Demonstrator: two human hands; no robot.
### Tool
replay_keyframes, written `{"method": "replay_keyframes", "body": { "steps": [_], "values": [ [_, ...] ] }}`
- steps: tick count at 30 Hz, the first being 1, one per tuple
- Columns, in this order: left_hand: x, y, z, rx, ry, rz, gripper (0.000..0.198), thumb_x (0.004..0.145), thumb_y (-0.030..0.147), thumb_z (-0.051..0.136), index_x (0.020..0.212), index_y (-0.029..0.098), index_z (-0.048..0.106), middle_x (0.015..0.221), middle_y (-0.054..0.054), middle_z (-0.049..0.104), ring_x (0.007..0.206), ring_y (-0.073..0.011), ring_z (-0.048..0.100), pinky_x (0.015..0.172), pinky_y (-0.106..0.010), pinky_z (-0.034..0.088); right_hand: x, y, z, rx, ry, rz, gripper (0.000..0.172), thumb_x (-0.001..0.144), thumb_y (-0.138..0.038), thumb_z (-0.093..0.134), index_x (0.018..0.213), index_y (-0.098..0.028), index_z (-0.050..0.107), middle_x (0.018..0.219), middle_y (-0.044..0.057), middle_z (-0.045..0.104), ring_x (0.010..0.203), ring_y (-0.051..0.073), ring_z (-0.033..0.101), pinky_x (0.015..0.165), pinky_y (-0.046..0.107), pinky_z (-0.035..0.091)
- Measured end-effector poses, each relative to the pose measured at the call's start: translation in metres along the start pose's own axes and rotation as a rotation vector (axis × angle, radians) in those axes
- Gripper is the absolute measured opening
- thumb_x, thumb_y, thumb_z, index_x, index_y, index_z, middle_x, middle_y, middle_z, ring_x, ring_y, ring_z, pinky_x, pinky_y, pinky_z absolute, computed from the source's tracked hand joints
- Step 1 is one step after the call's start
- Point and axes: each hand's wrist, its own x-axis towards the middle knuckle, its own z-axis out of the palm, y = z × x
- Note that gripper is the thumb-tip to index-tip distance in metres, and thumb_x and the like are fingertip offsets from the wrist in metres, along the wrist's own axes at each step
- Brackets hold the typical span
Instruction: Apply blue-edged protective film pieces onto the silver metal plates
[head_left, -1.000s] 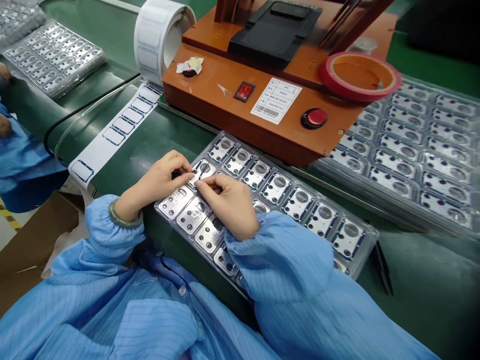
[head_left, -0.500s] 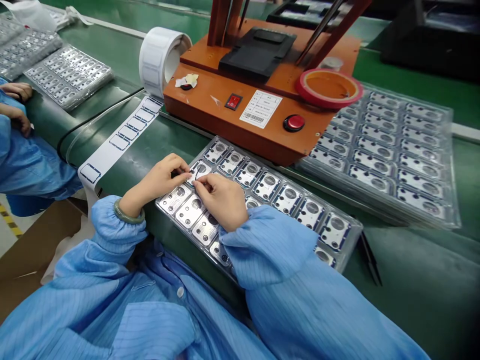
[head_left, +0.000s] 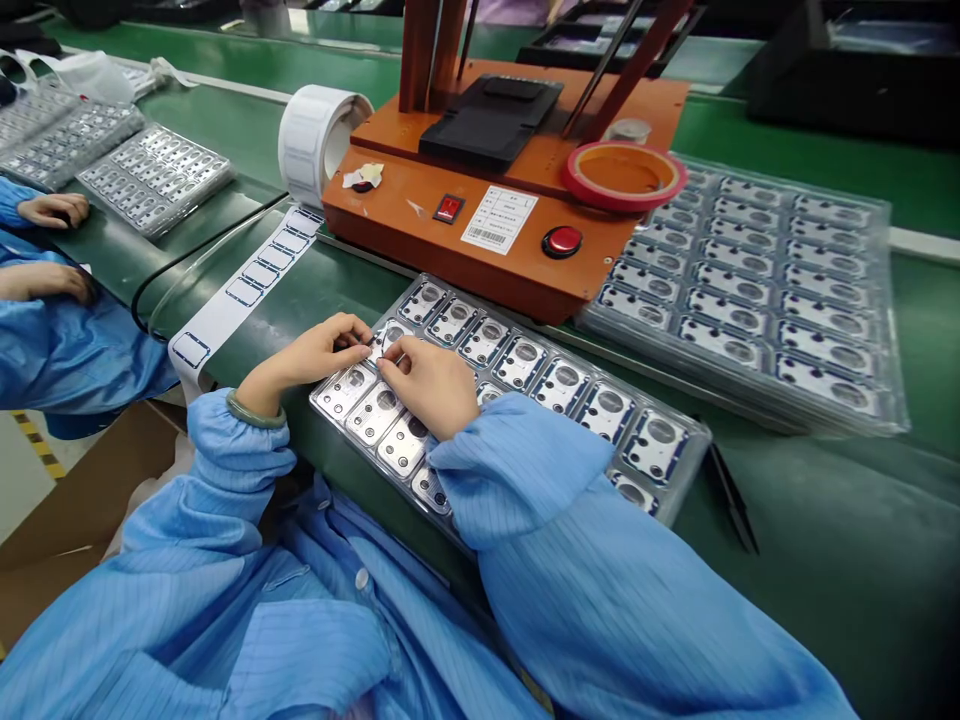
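Note:
My left hand (head_left: 311, 352) and my right hand (head_left: 421, 385) meet over one metal plate (head_left: 391, 340) at the near-left corner of a clear plastic tray (head_left: 679, 478). A thin dark piece (head_left: 385, 345) lies at my fingertips, too small to name. My right thumb and forefinger pinch toward it. My left fingers curl over the same plate, and I cannot tell whether they grip anything. The tray holds several rows of metal plates with round windows and blue-edged outlines. My hands and sleeves hide part of the near row.
An orange machine (head_left: 442, 225) with a red switch stands behind the tray, with a label roll (head_left: 319, 140) feeding a label strip (head_left: 247, 285) onto the green belt. Tweezers (head_left: 731, 497) lie to the right. Stacked trays (head_left: 750, 300) sit beyond, and a co-worker's hand (head_left: 52, 210) rests at left.
The whole view has tilted and shifted, so the machine and tray sit further left and smaller. More of the co-worker's hands shows. My hands stay on the same plate.

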Motion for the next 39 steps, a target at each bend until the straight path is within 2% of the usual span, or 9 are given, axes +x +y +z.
{"method": "replay_keyframes", "body": {
  "steps": [6, 10, 14, 18, 26, 31, 33, 35, 39],
  "values": [
    [-0.002, -0.007, 0.006, -0.097, 0.081, -0.02, 0.025, 0.077, 0.034, 0.065, 0.096, 0.017, 0.063, 0.092, -0.004, 0.064, 0.079, -0.014, 0.059, 0.073, -0.028, 0.047, 0.001, -0.001, 0.003, 0.039, 0.026, 0.012, 0.01, 0.082, -0.03, 0.057, 0.082, -0.024, 0.066, 0.076, 0.002, 0.07, 0.074, 0.021, 0.062, 0.061, 0.029, 0.035],
    [-0.007, -0.007, 0.01, -0.147, 0.201, 0.018, 0.028, 0.077, 0.037, 0.065, 0.094, 0.015, 0.061, 0.104, -0.009, 0.064, 0.089, -0.0163, 0.061, 0.082, -0.031, 0.048, -0.001, 0.003, 0.004, 0.138, 0.074, -0.022, 0.012, 0.083, -0.031, 0.057, 0.085, -0.024, 0.066, 0.075, 0.0, 0.07, 0.075, 0.019, 0.064, 0.063, 0.028, 0.038],
    [-0.017, 0.006, 0.012, -0.162, 0.302, 0.077, 0.024, 0.082, 0.037, 0.061, 0.092, 0.016, 0.06, 0.111, -0.011, 0.062, 0.105, -0.0187, 0.059, 0.093, -0.035, 0.046, -0.006, 0.008, 0.002, 0.277, 0.103, -0.084, 0.015, 0.086, -0.033, 0.054, 0.091, -0.022, 0.063, 0.075, -0.002, 0.07, 0.073, 0.015, 0.065, 0.066, 0.026, 0.044],
    [-0.031, 0.024, 0.019, -0.149, 0.408, 0.186, 0.019, 0.086, 0.035, 0.058, 0.094, 0.018, 0.06, 0.111, -0.011, 0.061, 0.107, -0.0189, 0.059, 0.094, -0.036, 0.046, -0.014, 0.009, 0.0, 0.602, 0.144, -0.173, 0.014, 0.082, -0.034, 0.057, 0.086, -0.02, 0.059, 0.074, 0.0, 0.068, 0.069, 0.015, 0.065, 0.069, 0.028, 0.049],
    [-0.051, 0.048, 0.038, 0.219, 0.691, 0.373, 0.015, 0.09, 0.023, 0.052, 0.103, 0.021, 0.058, 0.114, -0.009, 0.059, 0.112, -0.0202, 0.056, 0.1, -0.044, 0.046, -0.03, 0.004, -0.006, 0.805, 0.187, -0.255, 0.011, 0.081, -0.031, 0.06, 0.083, -0.021, 0.058, 0.075, 0.001, 0.065, 0.068, 0.014, 0.063, 0.066, 0.028, 0.053],
    [-0.061, 0.055, 0.047, 0.421, 0.823, 0.495, 0.042, 0.087, 0.014, 0.056, 0.126, 0.027, 0.05, 0.124, -0.009, 0.056, 0.115, -0.0217, 0.056, 0.1, -0.044, 0.046, -0.038, 0.003, -0.01, 0.767, 0.277, -0.324, 0.004, 0.083, -0.026, 0.06, 0.085, -0.022, 0.06, 0.077, 0.0, 0.065, 0.068, 0.014, 0.064, 0.067, 0.028, 0.054],
    [-0.063, 0.059, 0.05, 0.276, 0.883, 0.449, 0.057, 0.088, 0.019, 0.056, 0.139, 0.03, 0.036, 0.129, -0.01, 0.054, 0.113, -0.0215, 0.058, 0.1, -0.045, 0.046, -0.04, 0.003, -0.011, 0.757, 0.318, -0.333, 0.004, 0.083, -0.025, 0.061, 0.086, -0.023, 0.06, 0.079, 0.001, 0.065, 0.069, 0.014, 0.065, 0.067, 0.028, 0.054],
    [-0.065, 0.065, 0.053, -0.058, 0.85, 0.315, 0.056, 0.092, 0.028, 0.052, 0.143, 0.031, 0.03, 0.127, -0.01, 0.057, 0.105, -0.0199, 0.063, 0.096, -0.043, 0.05, -0.04, 0.004, -0.012, 0.751, 0.336, -0.345, 0.003, 0.083, -0.024, 0.061, 0.085, -0.023, 0.06, 0.08, 0.001, 0.066, 0.069, 0.014, 0.065, 0.066, 0.029, 0.055],
    [-0.062, 0.076, 0.058, -0.7, 0.568, 0.075, 0.035, 0.094, 0.042, 0.044, 0.122, 0.025, 0.057, 0.105, -0.008, 0.069, 0.089, -0.0188, 0.068, 0.081, -0.038, 0.056, -0.04, 0.005, -0.012, 0.755, 0.297, -0.356, 0.003, 0.083, -0.024, 0.061, 0.084, -0.023, 0.059, 0.076, 0.0, 0.063, 0.065, 0.013, 0.064, 0.063, 0.029, 0.054]
  ]
}}
